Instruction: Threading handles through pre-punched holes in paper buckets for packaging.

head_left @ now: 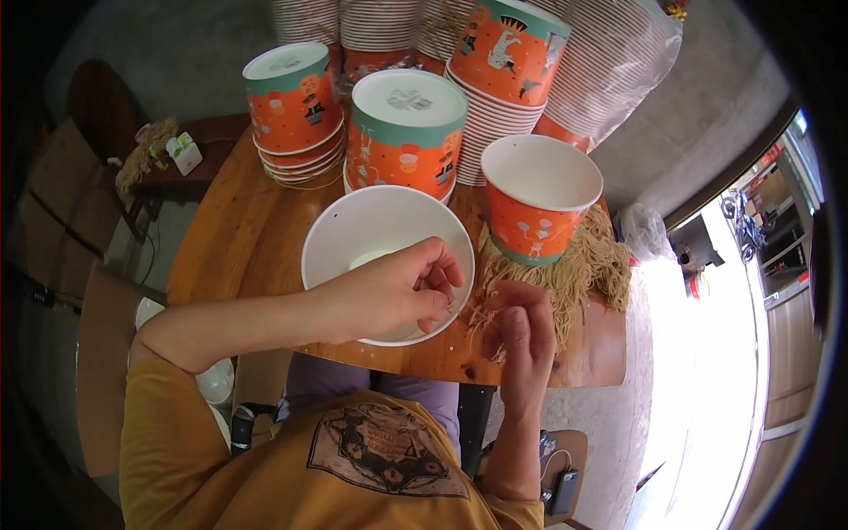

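Open tub, white inside (pixel 340 238), at near edge of worktop (pixel 221 256). Left hand (pixel 424 287) over tub's right side, fingers curled inward, contents unclear. Right hand (pixel 519 329) right of tub, fingers bent, thin strands beside fingertips, grip unclear. Tan strand bundle (pixel 596 274) right of tub, orange cup (pixel 534 225) upright on it.

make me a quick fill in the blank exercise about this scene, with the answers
1. The left hand is above the nearest tub, whose inside is ____.
2. The right hand and the tan strands are both on that tub's ____ side.
3. The upside-down tub directly behind it is orange with a ____ band near its top.

Missing words: white; right; green
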The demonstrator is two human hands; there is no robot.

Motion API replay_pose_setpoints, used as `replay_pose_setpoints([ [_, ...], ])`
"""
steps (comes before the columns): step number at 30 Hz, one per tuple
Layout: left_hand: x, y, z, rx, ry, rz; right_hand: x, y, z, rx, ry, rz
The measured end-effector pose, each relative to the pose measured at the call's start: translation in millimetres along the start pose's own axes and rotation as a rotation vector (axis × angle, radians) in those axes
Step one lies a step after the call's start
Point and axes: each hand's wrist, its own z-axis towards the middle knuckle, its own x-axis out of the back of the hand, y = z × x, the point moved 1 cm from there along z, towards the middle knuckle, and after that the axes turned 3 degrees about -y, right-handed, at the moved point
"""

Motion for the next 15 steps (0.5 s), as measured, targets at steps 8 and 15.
replay_pose_setpoints([
  [8,-7.0,-1.8,0.4,-0.139,0.028,0.135,-16.6,-16.7,0.2,0.138,-0.054,-0.6],
  [15,-9.1,-1.8,3.5,-0.178,0.001,0.259,-11.5,-10.4,0.4,0.212,-0.039,-0.446],
])
